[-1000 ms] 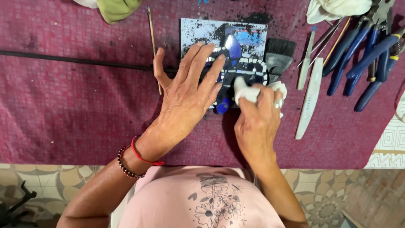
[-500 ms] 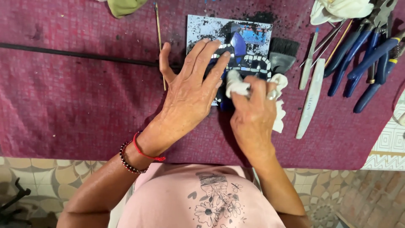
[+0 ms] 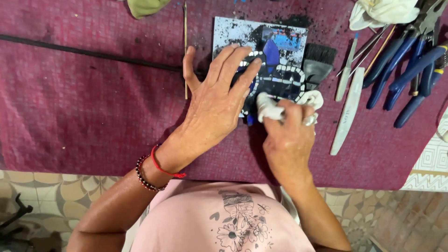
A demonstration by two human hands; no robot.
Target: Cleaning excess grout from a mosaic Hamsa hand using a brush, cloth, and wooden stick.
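- My left hand [image 3: 215,100] lies flat on the mosaic tile [image 3: 275,65], fingers [image 3: 233,63] spread and pressing on its left half.
- My right hand [image 3: 288,135] pinches a white cloth [image 3: 270,106], thumb and fingers bunched tight around it, its end touching the tile's lower edge.
- The tile sits at the top middle of the red mat [image 3: 84,102], dusted with black grit.
- A black brush [image 3: 318,64] lies against the tile's right side.
- A white file [image 3: 347,112] is just right of my right hand, blue pliers [image 3: 406,65] farther right.
- A thin stick [image 3: 185,46] lies just left of my left thumb.
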